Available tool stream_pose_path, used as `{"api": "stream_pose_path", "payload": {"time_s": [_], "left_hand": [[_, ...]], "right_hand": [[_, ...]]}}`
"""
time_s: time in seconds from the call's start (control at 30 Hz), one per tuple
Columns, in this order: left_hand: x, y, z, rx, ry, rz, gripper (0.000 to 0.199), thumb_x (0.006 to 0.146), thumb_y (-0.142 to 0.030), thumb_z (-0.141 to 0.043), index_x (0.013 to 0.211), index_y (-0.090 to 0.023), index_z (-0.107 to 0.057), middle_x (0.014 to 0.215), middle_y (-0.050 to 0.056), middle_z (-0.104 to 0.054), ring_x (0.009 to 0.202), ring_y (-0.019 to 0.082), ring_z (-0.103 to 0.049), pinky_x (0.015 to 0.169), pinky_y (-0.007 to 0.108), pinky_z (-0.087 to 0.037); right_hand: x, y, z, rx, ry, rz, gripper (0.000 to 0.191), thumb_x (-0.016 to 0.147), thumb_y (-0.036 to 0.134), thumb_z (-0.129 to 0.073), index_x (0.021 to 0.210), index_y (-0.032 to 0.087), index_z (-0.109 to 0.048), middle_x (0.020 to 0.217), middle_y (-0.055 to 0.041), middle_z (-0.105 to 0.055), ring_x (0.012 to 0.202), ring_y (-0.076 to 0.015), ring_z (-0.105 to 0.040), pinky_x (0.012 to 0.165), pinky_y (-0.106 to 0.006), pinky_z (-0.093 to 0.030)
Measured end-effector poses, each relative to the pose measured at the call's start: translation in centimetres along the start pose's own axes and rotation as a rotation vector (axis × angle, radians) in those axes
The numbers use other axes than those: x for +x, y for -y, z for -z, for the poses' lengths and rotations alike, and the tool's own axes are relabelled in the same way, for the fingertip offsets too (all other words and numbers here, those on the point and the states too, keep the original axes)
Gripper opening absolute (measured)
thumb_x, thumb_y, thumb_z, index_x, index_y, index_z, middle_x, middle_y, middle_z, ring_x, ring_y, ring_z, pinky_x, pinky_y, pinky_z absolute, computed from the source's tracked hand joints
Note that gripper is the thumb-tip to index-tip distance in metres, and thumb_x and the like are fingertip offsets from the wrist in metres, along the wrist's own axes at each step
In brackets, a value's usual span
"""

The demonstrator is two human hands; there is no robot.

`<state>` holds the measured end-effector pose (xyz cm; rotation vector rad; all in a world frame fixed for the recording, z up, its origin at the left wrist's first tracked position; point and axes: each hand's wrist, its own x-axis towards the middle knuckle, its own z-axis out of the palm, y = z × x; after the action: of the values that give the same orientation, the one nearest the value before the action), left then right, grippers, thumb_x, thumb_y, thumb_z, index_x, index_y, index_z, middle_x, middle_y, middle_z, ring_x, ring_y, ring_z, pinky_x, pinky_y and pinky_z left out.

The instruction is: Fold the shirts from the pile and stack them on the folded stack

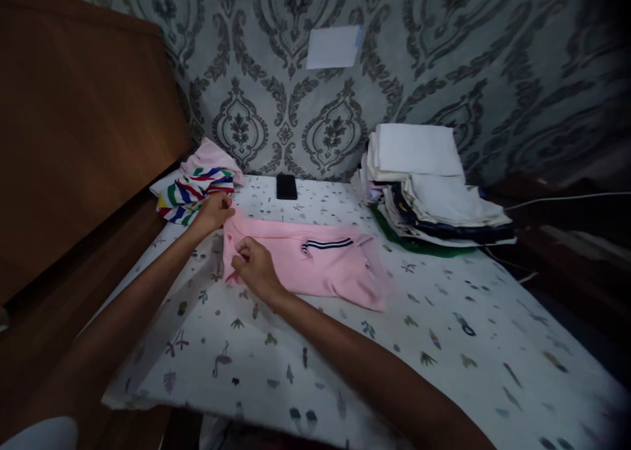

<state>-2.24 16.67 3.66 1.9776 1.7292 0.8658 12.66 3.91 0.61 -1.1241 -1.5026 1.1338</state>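
Observation:
A pink garment [315, 263] with a dark and white striped trim lies partly folded across the patterned white tablecloth [276, 364]. At its far left corner, my left hand [214, 212] pinches the pink cloth between thumb and fingers. My right hand [256, 266] is closed on the same garment near its left edge, a little nearer to me. The right end of the garment lies loose on the table, slightly blurred.
Behind my left hand sits a crumpled pile of striped and pink clothes [197, 186]. A black phone [286, 187] lies near the wall. Folded clothes [428, 187] are stacked at the back right. A brown wooden panel [83, 102] stands at the left.

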Motion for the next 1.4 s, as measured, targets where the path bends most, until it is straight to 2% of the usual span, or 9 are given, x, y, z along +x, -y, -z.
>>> {"api": "stream_pose_path", "payload": {"time_s": [0.1,0.23,0.33,0.43,0.6,0.83,1.1,1.3,1.4], "left_hand": [[0.0,-4.2,-1.7,-0.114,0.068,-0.077,0.011,0.07,-0.017,-0.06,0.078,-0.02,-0.053,0.06,-0.007,-0.053,0.045,0.01,-0.047,0.047,0.021,-0.034],[-0.4,-8.8,-6.3,-0.153,0.199,-0.067,0.017,0.07,-0.009,-0.063,0.072,-0.02,-0.05,0.053,-0.009,-0.053,0.045,0.01,-0.052,0.051,0.02,-0.04],[-1.3,-10.4,-10.0,-0.219,0.342,0.063,0.021,0.075,-0.008,-0.065,0.074,-0.02,-0.048,0.048,-0.009,-0.052,0.043,0.011,-0.054,0.051,0.02,-0.043],[-1.8,-10.4,-11.7,-0.278,0.419,0.117,0.018,0.087,-0.019,-0.063,0.079,-0.02,-0.047,0.052,-0.006,-0.056,0.043,0.012,-0.058,0.05,0.021,-0.047],[0.0,-8.3,-10.1,-0.386,0.401,0.027,0.008,0.091,-0.024,-0.055,0.086,-0.019,-0.051,0.071,-0.002,-0.062,0.051,0.011,-0.063,0.051,0.022,-0.049],[2.1,-6.9,-10.5,0.151,0.276,-0.447,0.023,0.082,-0.017,-0.053,0.097,-0.018,-0.069,0.102,0.007,-0.074,0.097,0.023,-0.066,0.088,0.035,-0.051],[1.9,-6.7,-11.8,0.223,0.261,-0.429,0.019,0.084,-0.019,-0.055,0.095,-0.017,-0.069,0.093,0.009,-0.071,0.094,0.026,-0.064,0.087,0.038,-0.05],[-2.1,-6.1,-10.3,0.256,0.115,-0.52,0.033,0.096,-0.024,-0.044,0.124,-0.016,-0.06,0.129,0.016,-0.064,0.124,0.029,-0.055,0.109,0.046,-0.041],[-6.2,-5.8,-10.6,0.286,0.228,-0.563,0.045,0.1,-0.037,-0.041,0.139,-0.015,-0.051,0.149,0.018,-0.051,0.142,0.03,-0.042,0.118,0.05,-0.031]], "right_hand": [[-1.8,-0.7,3.0,0.31,-0.061,-0.085,0.014,0.066,0.025,-0.055,0.076,0.024,-0.045,0.058,0.0106,-0.045,0.052,-0.0099,-0.044,0.057,-0.025,-0.048],[-4.1,-2.0,7.0,0.474,-0.165,-0.219,0.023,0.06,0.025,-0.058,0.081,0.023,-0.05,0.06,0.0095,-0.052,0.053,-0.0109,-0.051,0.057,-0.027,-0.053],[-5.2,-3.1,9.2,0.502,-0.242,-0.301,0.027,0.057,0.021,-0.06,0.084,0.022,-0.055,0.063,0.0074,-0.055,0.056,-0.012,-0.053,0.056,-0.028,-0.054],[-5.7,-4.0,10.3,0.526,-0.282,-0.37,0.031,0.059,0.019,-0.063,0.09,0.021,-0.059,0.066,0.0068,-0.052,0.059,-0.0135,-0.055,0.056,-0.031,-0.056],[-5.8,-3.9,10.6,0.508,-0.277,-0.411,0.033,0.069,0.024,-0.067,0.1,0.022,-0.058,0.066,0.0076,-0.049,0.058,-0.0145,-0.057,0.058,-0.033,-0.058],[-5.7,-3.8,10.5,0.359,-0.181,-0.343,0.046,0.067,0.018,-0.066,0.109,0.025,-0.049,0.066,0.0105,-0.053,0.049,-0.0134,-0.057,0.052,-0.03,-0.054],[-6.8,-3.5,10.9,-0.213,-0.114,-0.131,0.052,0.078,0.008,-0.047,0.127,0.022,-0.049,0.08,0.003,-0.059,0.062,-0.0154,-0.061,0.06,-0.029,-0.051],[-7.7,-2.0,11.8,-0.597,-0.164,0.001,0.039,0.086,0.014,-0.046,0.122,0.02,-0.06,0.104,-0.0084,-0.063,0.08,-0.0219,-0.062,0.076,-0.037,-0.05],[-6.9,-1.8,12.1,-0.545,-0.19,0.115,0.031,0.091,0.021,-0.043,0.113,0.022,-0.065,0.108,-0.0101,-0.061,0.086,-0.0238,-0.061,0.079,-0.038,-0.051]]}}
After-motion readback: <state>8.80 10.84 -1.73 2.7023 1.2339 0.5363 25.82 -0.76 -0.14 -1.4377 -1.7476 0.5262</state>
